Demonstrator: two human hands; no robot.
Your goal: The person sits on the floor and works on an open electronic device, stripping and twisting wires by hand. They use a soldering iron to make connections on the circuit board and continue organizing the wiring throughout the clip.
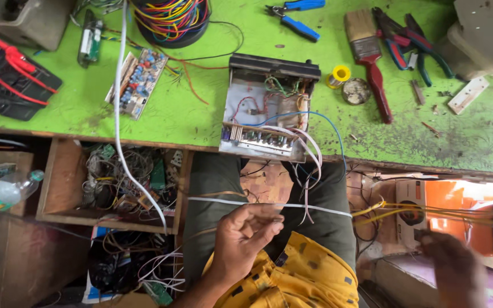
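While left hand (245,236) pinches white wire (309,208), right hand (452,265) blurred, grip unclear, cluttered green workbench (189,114), open drawer (115,182) below

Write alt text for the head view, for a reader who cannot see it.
The left hand pinches a white wire stretched across the person's lap, while the blurred right hand grips yellow wires. Ahead, an opened electronic chassis sits on a green workbench beside pliers and a paintbrush.

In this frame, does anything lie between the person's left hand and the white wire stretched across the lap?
No. The left hand already pinches the white wire, so nothing separates them. The blurred right hand is apart, lower right, by yellow wires.
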